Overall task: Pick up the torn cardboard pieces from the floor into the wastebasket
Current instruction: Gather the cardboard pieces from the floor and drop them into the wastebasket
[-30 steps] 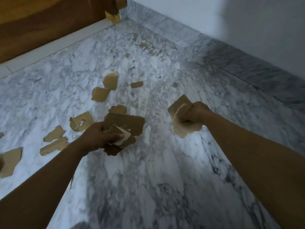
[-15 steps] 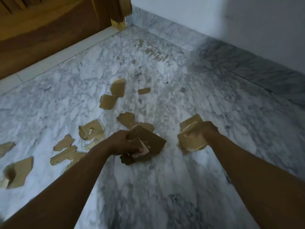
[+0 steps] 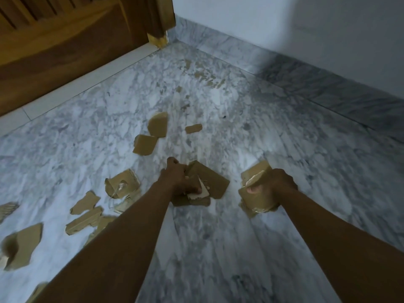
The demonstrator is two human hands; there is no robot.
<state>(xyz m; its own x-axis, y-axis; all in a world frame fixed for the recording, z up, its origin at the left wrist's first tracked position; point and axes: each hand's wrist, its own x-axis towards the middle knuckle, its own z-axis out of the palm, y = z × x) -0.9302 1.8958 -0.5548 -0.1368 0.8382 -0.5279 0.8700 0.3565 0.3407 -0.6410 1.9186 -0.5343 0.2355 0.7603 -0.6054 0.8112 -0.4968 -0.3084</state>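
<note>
- We have one head-worn, wide-angle view, facing forward and down onto the marble floor (image 3: pixel 218 248).
- We look from close above the left hand (image 3: pixel 181 182) and right hand (image 3: pixel 277 184); the wooden door (image 3: pixel 65 51) lies far left.

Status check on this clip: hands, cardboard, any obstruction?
Left hand grips a cardboard bundle. Right hand grips second stack. Loose pieces lie on marble floor. Wastebasket not in view.

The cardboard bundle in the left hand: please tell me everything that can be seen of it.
The cardboard bundle is several flat, torn brown pieces stacked loosely, with ragged edges. One smaller piece shows a whitish face by the thumb. The left hand grips it from its left side, fingers curled round it. It is low over the marble floor; whether they touch cannot be told.
</note>
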